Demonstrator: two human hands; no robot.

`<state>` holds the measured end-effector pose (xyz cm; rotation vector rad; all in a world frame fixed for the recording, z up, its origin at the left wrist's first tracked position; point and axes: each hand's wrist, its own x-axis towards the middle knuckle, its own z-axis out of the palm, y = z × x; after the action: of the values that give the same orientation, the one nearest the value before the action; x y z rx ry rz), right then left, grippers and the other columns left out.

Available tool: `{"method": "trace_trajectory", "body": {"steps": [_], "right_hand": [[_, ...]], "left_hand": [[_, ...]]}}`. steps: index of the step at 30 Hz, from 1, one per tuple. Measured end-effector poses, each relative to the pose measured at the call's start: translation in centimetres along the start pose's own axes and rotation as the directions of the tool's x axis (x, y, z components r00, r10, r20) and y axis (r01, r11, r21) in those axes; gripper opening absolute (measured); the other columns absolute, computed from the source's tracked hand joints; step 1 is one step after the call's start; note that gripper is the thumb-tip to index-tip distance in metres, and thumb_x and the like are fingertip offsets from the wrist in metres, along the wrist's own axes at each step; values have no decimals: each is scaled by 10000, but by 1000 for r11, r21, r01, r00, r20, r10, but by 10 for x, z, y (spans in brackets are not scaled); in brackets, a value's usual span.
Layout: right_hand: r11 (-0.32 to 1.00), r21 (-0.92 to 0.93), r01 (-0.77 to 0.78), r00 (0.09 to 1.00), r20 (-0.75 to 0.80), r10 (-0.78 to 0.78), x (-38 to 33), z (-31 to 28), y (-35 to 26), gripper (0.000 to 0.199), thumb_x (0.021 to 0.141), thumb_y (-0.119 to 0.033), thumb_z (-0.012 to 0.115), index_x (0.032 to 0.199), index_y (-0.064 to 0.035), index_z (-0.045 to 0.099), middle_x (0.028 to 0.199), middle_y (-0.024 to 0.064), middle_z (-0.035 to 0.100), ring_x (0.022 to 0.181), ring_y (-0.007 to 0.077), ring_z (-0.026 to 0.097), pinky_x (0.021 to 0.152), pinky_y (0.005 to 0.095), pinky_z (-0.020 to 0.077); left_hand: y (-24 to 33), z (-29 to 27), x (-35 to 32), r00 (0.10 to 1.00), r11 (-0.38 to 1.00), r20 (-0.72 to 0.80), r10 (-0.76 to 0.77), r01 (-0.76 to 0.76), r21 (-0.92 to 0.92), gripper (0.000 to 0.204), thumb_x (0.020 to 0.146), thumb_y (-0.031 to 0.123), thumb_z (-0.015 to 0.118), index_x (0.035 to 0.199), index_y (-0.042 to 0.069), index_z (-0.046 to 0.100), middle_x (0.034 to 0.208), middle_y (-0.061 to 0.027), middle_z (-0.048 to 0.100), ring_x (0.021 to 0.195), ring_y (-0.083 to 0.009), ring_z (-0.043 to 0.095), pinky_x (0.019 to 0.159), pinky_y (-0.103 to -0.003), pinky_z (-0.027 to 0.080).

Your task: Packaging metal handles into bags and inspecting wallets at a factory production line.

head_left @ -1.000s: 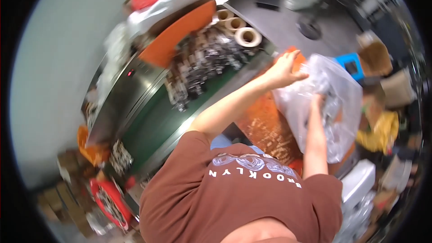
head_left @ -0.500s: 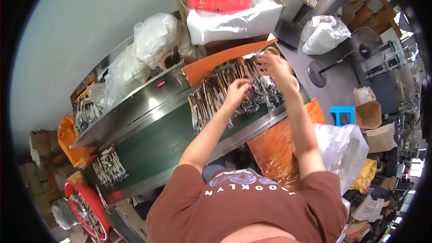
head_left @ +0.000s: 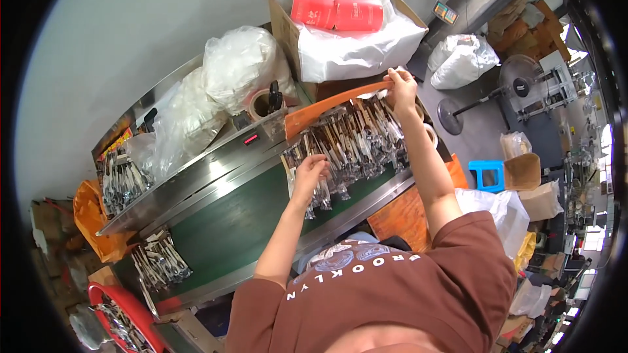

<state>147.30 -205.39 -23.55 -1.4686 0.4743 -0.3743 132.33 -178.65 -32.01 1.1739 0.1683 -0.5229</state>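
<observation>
Head view is looking down on a person in a brown shirt point(head_left: 392, 287) who is standing at a long machine with a green belt point(head_left: 229, 222). A row of clear packets point(head_left: 353, 140), each holding what look like long thin utensils, is lying across the belt near the picture's centre, leaning against an orange tray point(head_left: 327, 106) tilted up at about 12 o'clock from them.

The left hand point(head_left: 311, 171) is resting on the near end of the packets, at roughly 7 o'clock of the row, fingers curled down onto them; whether it is actually pinching one I cannot tell. The right hand point(head_left: 400, 85) is reaching up at about 1 o'clock of the row, fingers closed on the far end of the orange tray's upper edge.

A cardboard box point(head_left: 282, 19) lined with white plastic and holding red packs point(head_left: 337, 13) is sitting at 12 o'clock, just beyond the tray. Bulging clear bags point(head_left: 239, 65) are lying on the machine's steel top at 10 o'clock of the tray, with a roll of tape point(head_left: 261, 101) just beside them. More packets point(head_left: 160, 258) are lying at the belt's far-left end, at 8 o'clock. A blue stool point(head_left: 487, 173) is standing on the floor at 3 o'clock.
</observation>
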Motion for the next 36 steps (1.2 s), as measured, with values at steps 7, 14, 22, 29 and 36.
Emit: {"method": "trace_trajectory", "body": {"steps": [7, 14, 22, 29, 36], "right_hand": [[229, -736, 637, 748, 519, -415, 81, 14, -16, 434, 769, -534, 540, 1073, -234, 616, 1248, 23, 489, 1283, 232, 285, 1045, 556, 19], [454, -768, 452, 885, 449, -121, 145, 18, -44, 371, 832, -432, 539, 891, -95, 682, 766, 74, 659, 771, 173, 603, 844, 350, 394], [721, -478, 501, 841, 467, -275, 119, 50, -77, 460, 847, -427, 548, 721, 8, 630, 626, 25, 576, 604, 96, 478, 587, 272, 402], [486, -459, 743, 665, 589, -460, 24, 28, -101, 310, 851, -298, 536, 780, -14, 638, 712, 137, 597, 645, 246, 583, 622, 327, 435], [583, -349, 734, 679, 385, -625, -40, -9, -86, 261, 877, -208, 525, 768, 14, 608, 636, 60, 583, 604, 126, 568, 552, 283, 431]], "left_hand": [[17, 59, 18, 987, 994, 154, 39, -53, 91, 271, 876, 211, 521, 1079, 31, 527, 916, -37, 604, 765, -94, 561, 673, -238, 455], [47, 77, 51, 973, 987, 217, 74, -103, 122, 317, 869, 221, 531, 1108, 15, 511, 938, -50, 597, 785, -107, 556, 669, -243, 452], [122, 163, 154, 955, 922, 41, 294, -273, -273, 480, 836, 275, 595, 1208, 17, 436, 1042, -70, 557, 990, -141, 495, 784, -290, 429], [125, 167, 146, 926, 737, 45, 374, -268, -620, 208, 811, 200, 641, 950, 68, 560, 845, -1, 580, 755, -87, 536, 715, -252, 438], [96, 148, 49, 894, 775, -263, 364, -447, -446, 164, 774, 171, 684, 778, 33, 594, 698, -25, 579, 588, -95, 541, 526, -250, 457]]}}
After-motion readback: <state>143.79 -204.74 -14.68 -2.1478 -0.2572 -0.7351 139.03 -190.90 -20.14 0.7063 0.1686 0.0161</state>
